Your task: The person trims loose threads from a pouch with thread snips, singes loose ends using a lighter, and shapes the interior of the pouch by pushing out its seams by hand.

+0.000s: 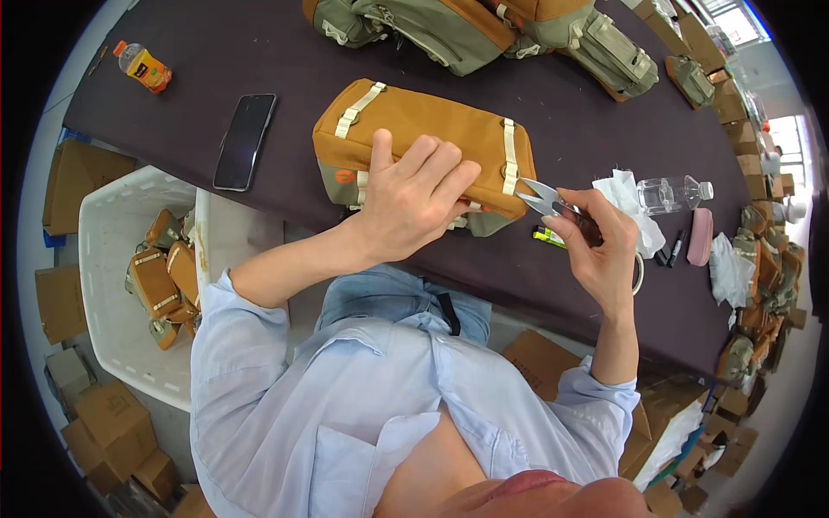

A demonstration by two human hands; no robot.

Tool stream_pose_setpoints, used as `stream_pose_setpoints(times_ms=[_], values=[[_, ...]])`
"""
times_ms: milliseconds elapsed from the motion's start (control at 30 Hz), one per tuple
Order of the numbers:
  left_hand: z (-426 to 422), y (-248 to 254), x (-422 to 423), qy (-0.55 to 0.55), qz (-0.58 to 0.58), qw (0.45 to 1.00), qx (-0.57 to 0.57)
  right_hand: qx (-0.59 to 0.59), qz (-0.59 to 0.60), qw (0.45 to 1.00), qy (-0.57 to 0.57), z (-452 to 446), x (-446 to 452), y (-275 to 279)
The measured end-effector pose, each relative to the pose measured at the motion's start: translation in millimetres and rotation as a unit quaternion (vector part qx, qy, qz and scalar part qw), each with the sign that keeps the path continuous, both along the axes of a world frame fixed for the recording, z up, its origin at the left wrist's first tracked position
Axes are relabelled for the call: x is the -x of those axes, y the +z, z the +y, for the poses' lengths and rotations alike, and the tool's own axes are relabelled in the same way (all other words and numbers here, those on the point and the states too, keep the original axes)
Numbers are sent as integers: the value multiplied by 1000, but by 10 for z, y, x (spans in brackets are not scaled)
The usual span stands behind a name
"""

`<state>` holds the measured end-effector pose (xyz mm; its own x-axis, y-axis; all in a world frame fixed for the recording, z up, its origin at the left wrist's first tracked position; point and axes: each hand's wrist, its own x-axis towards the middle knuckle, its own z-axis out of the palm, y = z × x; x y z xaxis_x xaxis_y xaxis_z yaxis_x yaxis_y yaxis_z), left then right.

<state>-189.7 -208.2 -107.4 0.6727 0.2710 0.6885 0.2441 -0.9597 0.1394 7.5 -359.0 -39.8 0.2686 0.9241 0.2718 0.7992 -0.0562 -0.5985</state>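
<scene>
Right hand (pixel 600 246) grasping snips (pixel 544 198), blades parted beside cream strap (pixel 510 154) — best kept shallow, tips not digging in. Left hand (pixel 416 203) gripping near edge of tan bag (pixel 432 119) on dark tablecloth (pixel 579 129) — steady hold advisable.

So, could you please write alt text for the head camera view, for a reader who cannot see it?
A person's right hand holds metal snips beside a cream strap on a tan bag, while the left hand rests on it. On the dark table are also a phone, an orange-capped bottle, a clear bottle and more bags.
</scene>
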Motion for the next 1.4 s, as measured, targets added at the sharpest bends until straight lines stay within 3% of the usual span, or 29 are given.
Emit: stream_pose_setpoints(times_ms=[767,867,967,1400], values=[[-54,-75,54,-3,-12,1000,-9,44,-14,999,-7,-10,140,122],[-60,-83,58,-3,-16,1000,-10,-33,-53,998,12,-12,139,11],[-72,-93,66,-6,-19,1000,-10,-20,-106,994,28,-17,124,61],[-97,-106,93,-9,-13,1000,-16,-4,-127,990,58,-23,111,133]])
